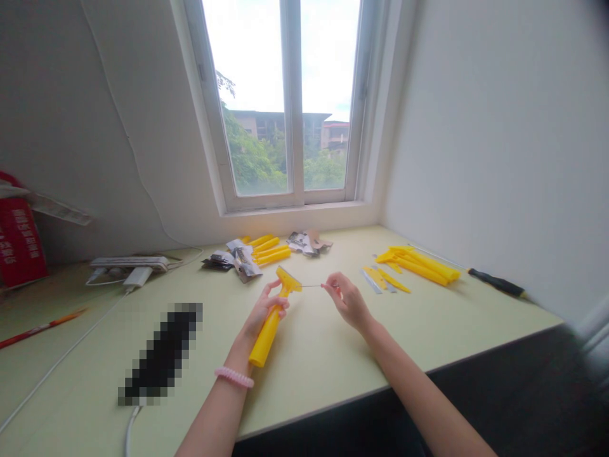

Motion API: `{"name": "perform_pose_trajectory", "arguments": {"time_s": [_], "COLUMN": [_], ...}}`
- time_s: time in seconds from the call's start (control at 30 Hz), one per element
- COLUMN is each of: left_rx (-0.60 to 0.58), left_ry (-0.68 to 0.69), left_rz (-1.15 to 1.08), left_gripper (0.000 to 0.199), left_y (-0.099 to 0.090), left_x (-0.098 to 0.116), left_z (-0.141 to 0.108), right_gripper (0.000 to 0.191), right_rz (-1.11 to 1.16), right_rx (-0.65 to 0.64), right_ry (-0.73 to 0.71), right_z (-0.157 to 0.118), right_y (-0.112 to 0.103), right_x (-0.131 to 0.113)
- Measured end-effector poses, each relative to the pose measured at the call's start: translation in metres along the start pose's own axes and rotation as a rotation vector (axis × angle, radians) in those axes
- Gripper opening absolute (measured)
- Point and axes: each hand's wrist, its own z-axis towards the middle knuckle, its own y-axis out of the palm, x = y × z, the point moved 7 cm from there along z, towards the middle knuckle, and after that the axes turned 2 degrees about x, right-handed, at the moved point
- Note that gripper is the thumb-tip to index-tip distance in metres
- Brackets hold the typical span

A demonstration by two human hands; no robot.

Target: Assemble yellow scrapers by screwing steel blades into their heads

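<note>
A yellow scraper (269, 330) with a wide head and thick handle is in my left hand (261, 312), whose fingers wrap round it just below the head. The handle points down toward the table's front edge. My right hand (346, 298) pinches one end of a thin metal rod (311, 286). The rod's other end meets the right side of the scraper head. To the right of my right hand lie flat yellow pieces (394, 280) and pale blades (372, 280). A pink coil band (235, 377) circles my left wrist.
Yellow handles (272, 255) and small packets (245, 261) lie toward the window. More yellow handles (425, 265) and a black-handled screwdriver (497, 283) are at the right. A power strip (128, 262), a cable, a blurred-out dark object (162, 358) and a red stick (38, 330) occupy the left.
</note>
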Motion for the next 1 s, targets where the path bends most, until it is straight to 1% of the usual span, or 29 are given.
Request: {"name": "perform_pose_trajectory", "arguments": {"time_s": [0.23,0.37,0.53,0.77,0.9,0.93,1.0], "left_rx": [-0.010,-0.013,-0.005,0.009,0.026,0.033,0.061], "left_ry": [-0.024,-0.016,-0.010,-0.015,-0.015,-0.013,0.008], "left_rz": [0.053,0.053,0.024,0.032,-0.001,-0.024,-0.090], "left_gripper": [0.065,0.064,0.064,0.065,0.063,0.062,0.061], "left_y": [-0.0039,-0.0067,-0.0038,-0.0005,0.0001,-0.0001,-0.0027], "left_x": [-0.0058,-0.0072,-0.0044,-0.0009,-0.0002,0.0000,0.0015], "left_z": [0.0035,0.0066,0.0045,0.0002,-0.0006,-0.0002,0.0012], "right_gripper": [0.014,0.013,0.010,0.013,0.014,0.015,0.017], "right_rz": [0.058,0.022,-0.019,0.006,0.006,0.005,-0.007], "right_rx": [0.043,0.039,-0.005,0.013,0.011,0.023,0.085], "right_ry": [0.035,0.024,0.012,0.047,0.047,0.043,0.042], "right_z": [0.0004,0.0000,-0.0006,-0.0013,-0.0012,-0.0007,0.0007], "right_y": [-0.0034,-0.0021,0.0013,-0.0008,-0.0001,-0.0006,-0.0048], "right_x": [0.0069,0.0051,0.0020,0.0077,0.0044,0.0034,0.0045]}}
